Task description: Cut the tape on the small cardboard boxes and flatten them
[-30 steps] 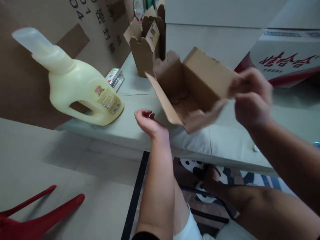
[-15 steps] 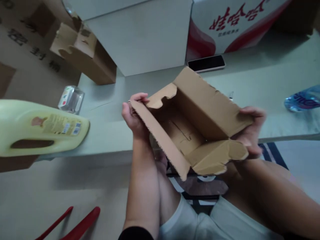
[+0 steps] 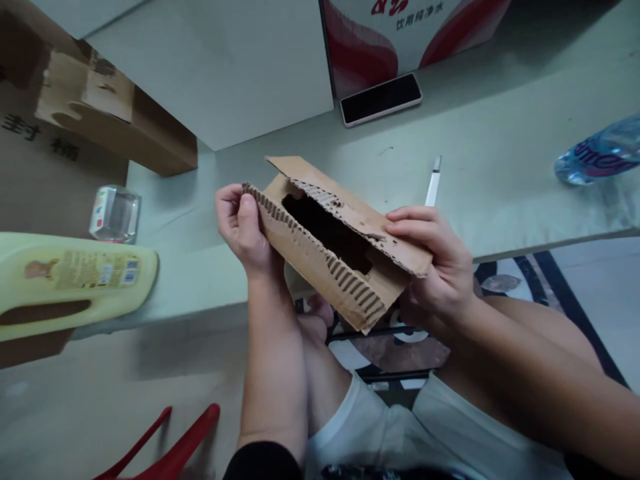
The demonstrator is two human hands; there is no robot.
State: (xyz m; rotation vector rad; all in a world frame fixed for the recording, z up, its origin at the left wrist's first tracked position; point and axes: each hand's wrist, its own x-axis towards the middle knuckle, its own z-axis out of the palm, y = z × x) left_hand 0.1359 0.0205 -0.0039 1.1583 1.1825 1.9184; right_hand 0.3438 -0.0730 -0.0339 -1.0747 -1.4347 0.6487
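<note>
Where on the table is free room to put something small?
The widest bare patch lies between the white-handled tool and plastic bottle; a smaller one, between clear container and the left hand holding the cardboard box. The left end of the table is crowded by yellow jug and tall carton.

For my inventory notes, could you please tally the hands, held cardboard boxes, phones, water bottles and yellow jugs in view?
Left hand and right hand: 2
Held cardboard box: 1
Phone: 1
Water bottle: 1
Yellow jug: 1
Total: 6
</note>
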